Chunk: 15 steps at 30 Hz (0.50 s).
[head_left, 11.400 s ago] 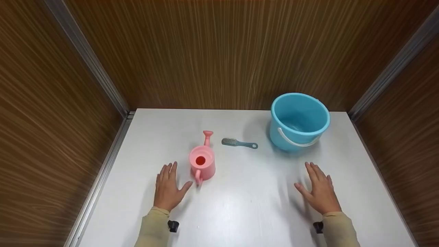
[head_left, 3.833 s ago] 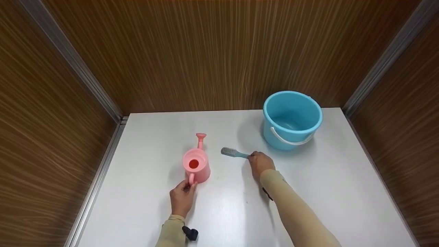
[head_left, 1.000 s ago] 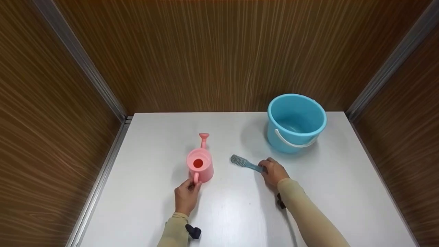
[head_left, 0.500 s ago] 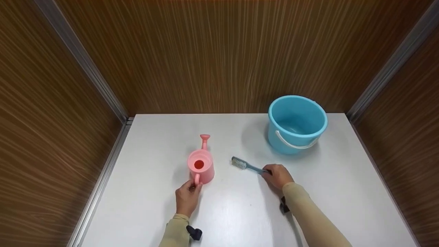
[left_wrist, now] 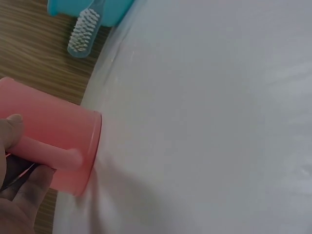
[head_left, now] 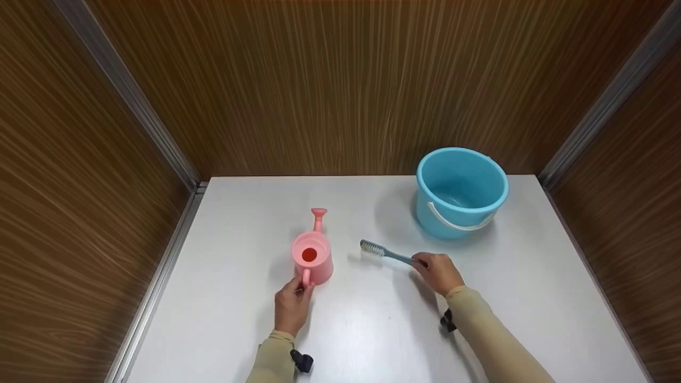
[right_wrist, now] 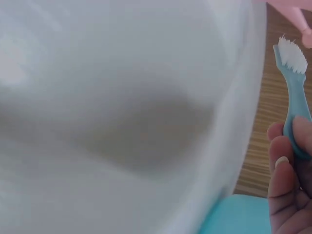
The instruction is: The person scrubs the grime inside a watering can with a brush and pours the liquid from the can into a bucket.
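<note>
A pink watering can (head_left: 318, 266) stands upright on the white table, its spout pointing toward the back wall. My left hand (head_left: 291, 306) grips the can's rear handle; thumb and fingers close round it in the left wrist view. To the right, my right hand (head_left: 439, 272) pinches the handle end of a blue-grey scrub brush (head_left: 396, 256). The brush head points left toward the can, slightly above the table, with its white bristles (right_wrist: 292, 54) facing down toward the table and toward me. Part of the brush handle is hidden inside my right hand.
A light-blue bucket (head_left: 444, 226) with a white bail handle (head_left: 452, 223) stands at the back right, beyond my right hand. Wood-grain panels (head_left: 340, 90) enclose the white table (head_left: 223, 223) at the back and on both sides.
Both hands were first spread apart; the left took the can's handle and the right took the brush. Lately the brush has lifted and rolled bristles-down, the right hand shifting right.
</note>
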Available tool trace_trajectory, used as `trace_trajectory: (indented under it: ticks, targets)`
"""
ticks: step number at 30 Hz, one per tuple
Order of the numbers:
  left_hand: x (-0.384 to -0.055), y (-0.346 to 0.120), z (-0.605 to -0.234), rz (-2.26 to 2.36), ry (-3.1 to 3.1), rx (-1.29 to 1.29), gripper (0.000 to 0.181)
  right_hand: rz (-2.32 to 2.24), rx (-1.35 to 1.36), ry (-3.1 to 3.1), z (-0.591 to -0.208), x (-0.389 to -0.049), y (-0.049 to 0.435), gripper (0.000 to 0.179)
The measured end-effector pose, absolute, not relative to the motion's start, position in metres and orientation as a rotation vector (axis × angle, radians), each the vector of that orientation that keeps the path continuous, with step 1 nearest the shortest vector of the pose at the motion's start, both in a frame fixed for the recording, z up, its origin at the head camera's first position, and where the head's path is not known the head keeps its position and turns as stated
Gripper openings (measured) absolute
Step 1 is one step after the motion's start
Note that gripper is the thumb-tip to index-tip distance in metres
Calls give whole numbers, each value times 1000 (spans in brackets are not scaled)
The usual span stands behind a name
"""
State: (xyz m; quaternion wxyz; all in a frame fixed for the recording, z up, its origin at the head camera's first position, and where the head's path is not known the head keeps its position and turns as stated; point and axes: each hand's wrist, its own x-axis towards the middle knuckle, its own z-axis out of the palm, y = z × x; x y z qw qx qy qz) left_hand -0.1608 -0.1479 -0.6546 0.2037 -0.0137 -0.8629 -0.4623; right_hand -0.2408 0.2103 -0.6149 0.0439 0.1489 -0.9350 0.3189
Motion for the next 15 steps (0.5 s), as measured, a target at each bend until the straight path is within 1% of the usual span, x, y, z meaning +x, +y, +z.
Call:
trace_trajectory:
  ticks: [11, 15]
  targets:
    - [-160, -150, -653, -1281, -2452, -61, 16, 1045, 470, -2710, -585, -232, 203, 7]
    - [-159, -150, -654, -1280, -2453, -66, 13, 1062, 497, -2630, -577, -229, 201, 8]
